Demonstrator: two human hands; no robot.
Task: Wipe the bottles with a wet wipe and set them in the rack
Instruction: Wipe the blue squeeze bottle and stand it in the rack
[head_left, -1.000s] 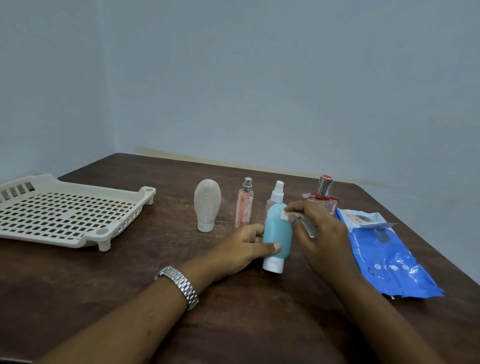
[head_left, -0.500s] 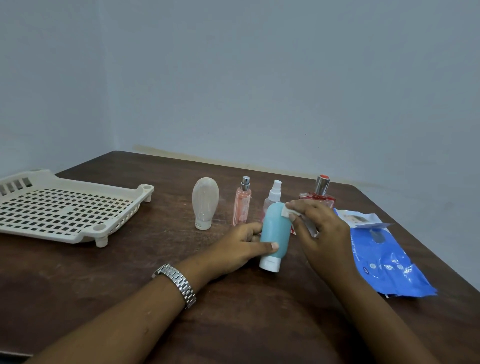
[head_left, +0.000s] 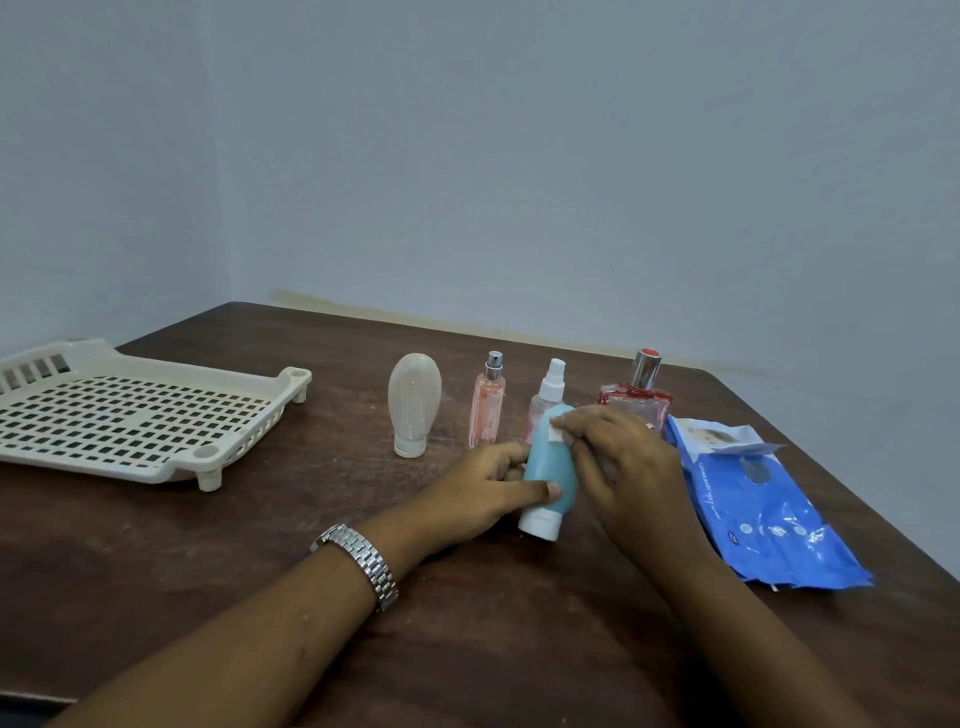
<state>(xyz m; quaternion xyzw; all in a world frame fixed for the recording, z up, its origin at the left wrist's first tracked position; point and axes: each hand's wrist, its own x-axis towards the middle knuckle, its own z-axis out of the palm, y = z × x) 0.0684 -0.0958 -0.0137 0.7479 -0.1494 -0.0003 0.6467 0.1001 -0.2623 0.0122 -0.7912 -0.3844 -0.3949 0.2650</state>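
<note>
A teal squeeze bottle (head_left: 546, 470) with a white cap stands cap-down at the table's middle. My left hand (head_left: 485, 491) grips its lower body, thumb across the front. My right hand (head_left: 621, 462) holds a white wet wipe (head_left: 557, 430) against the bottle's top; most of the wipe is hidden under the fingers. Behind stand a clear squeeze bottle (head_left: 414, 402), a slim pink spray bottle (head_left: 487, 402), a small white-topped spray bottle (head_left: 548, 397) and a red perfume bottle (head_left: 636, 400). The cream slotted rack (head_left: 130, 415) lies at the left.
A blue wet-wipe pack (head_left: 763, 506) with its flap lifted lies right of my right hand, close to the table's right edge. Bare brown tabletop (head_left: 322, 499) separates the bottles from the rack. Walls stand close behind the table.
The wipe under my right fingers has shifted slightly on the top of the teal bottle. My left hand keeps the same grip; the bottle stays in place.
</note>
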